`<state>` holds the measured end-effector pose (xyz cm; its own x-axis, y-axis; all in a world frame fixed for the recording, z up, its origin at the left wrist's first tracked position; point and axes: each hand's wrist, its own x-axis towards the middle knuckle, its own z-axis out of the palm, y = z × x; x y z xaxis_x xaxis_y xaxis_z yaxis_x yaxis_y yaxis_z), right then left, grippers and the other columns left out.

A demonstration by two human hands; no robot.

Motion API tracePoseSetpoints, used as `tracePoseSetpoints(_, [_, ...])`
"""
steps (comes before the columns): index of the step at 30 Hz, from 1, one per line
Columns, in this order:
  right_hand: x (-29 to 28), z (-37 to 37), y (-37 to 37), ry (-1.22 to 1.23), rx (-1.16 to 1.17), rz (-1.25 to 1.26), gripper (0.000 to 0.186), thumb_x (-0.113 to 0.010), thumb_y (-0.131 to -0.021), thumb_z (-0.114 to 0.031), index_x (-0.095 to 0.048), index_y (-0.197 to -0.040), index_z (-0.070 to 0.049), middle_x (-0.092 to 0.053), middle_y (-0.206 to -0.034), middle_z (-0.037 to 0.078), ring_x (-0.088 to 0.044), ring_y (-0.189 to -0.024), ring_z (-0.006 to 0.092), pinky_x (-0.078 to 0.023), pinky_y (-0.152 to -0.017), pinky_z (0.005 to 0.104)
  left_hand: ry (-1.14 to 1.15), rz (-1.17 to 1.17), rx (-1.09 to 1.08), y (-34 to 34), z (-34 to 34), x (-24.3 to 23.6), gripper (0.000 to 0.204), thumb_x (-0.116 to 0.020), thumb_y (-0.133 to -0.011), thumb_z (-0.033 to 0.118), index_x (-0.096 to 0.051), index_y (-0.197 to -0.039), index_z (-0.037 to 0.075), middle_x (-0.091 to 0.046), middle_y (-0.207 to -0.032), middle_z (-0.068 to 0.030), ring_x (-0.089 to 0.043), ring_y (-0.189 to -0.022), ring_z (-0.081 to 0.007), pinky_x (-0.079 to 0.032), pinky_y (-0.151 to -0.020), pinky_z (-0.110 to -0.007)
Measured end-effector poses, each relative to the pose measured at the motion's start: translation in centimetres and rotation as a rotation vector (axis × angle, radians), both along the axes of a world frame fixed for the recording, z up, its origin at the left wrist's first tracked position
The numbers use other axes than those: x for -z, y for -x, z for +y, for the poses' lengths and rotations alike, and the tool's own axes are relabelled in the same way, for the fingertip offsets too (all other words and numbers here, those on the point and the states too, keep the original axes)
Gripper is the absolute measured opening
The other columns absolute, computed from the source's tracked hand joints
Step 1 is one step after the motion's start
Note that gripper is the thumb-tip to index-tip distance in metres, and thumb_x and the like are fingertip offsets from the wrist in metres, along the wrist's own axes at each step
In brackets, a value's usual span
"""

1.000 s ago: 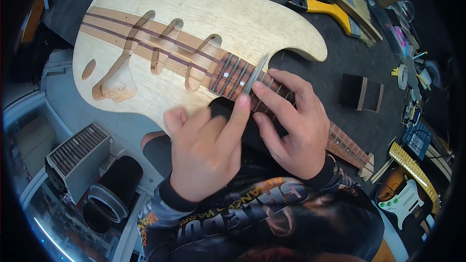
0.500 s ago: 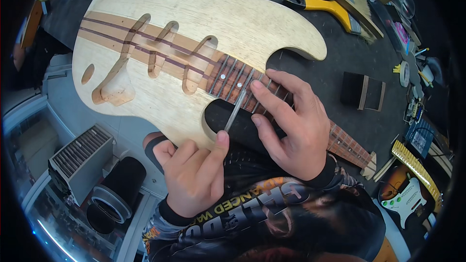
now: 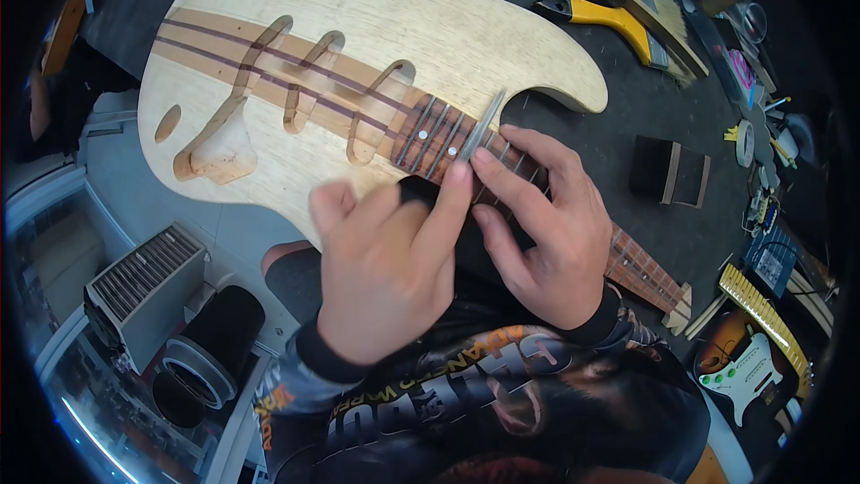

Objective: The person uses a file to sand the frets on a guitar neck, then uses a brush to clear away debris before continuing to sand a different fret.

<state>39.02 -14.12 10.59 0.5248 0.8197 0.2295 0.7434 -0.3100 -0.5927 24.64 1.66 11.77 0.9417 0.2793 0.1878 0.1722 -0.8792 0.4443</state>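
A pale, unfinished wooden electric guitar [image 3: 466, 40] lies across the bench, its body cut with several routed hollows. My left hand [image 3: 385, 260] grips a thin metal file [image 3: 491, 115], partly smeared by motion, with the index finger stretched along it. The file crosses the dark fretboard [image 3: 415, 151] lengthwise to a fret, its tip over the body's edge. My right hand [image 3: 555, 224] spans the neck, thumb at the near edge and a finger at the far edge. Its index fingertip rests beside the file. The lower fingers of my right hand are tucked from sight.
A yellow-handled brush [image 3: 609, 22] and a wooden bristle brush [image 3: 681, 45] lie beyond the guitar. A small black block [image 3: 651, 166] sits to the right. Another guitar with a white pickguard [image 3: 743, 376] stands at lower right. A grey slatted box [image 3: 148, 282] is at left.
My left hand has pushed the file forward and right, away from me, across the fretboard. My right hand holds nearly the same spot; the guitar appears shifted slightly right in view.
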Motion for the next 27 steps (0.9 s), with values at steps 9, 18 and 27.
tracePoseSetpoints(9, [-0.2, 0.2, 0.1, 0.001, -0.019, -0.015, 0.058, -0.093, -0.084, -0.010, -0.083, -0.140, -0.017, -0.074, -0.143, 0.016, -0.077, -0.115, 0.0346, -0.062, -0.094, 0.0468, 0.009, 0.057, 0.001, 3.6, -0.8, -0.7, 0.048, -0.081, -0.091, 0.003, -0.081, -0.140, 0.001, -0.060, -0.078, 0.0029, -0.054, -0.074, -0.0206, -0.032, -0.084, -0.046])
tracePoseSetpoints(18, [-0.3, 0.0, 0.2, -0.002, 0.016, -0.008, 0.056, -0.094, -0.083, -0.009, -0.084, -0.138, -0.015, -0.075, -0.141, 0.015, -0.077, -0.116, 0.0340, -0.062, -0.093, 0.0460, 0.055, 0.080, -0.006, 5.2, -1.0, -0.6, 0.057, -0.079, -0.089, 0.005, -0.079, -0.146, 0.003, -0.056, -0.074, 0.0029, -0.054, -0.076, -0.0205, -0.031, -0.085, -0.047])
tracePoseSetpoints(27, [-0.2, 0.0, 0.2, -0.015, 0.045, -0.024, 0.056, -0.094, -0.081, -0.009, -0.084, -0.136, -0.015, -0.075, -0.140, 0.015, -0.077, -0.116, 0.0339, -0.062, -0.094, 0.0462, 0.027, 0.077, 0.008, 4.5, -1.1, -0.4, 0.061, -0.079, -0.086, 0.008, -0.079, -0.147, 0.003, -0.052, -0.075, 0.0035, -0.053, -0.075, -0.0202, -0.032, -0.084, -0.049])
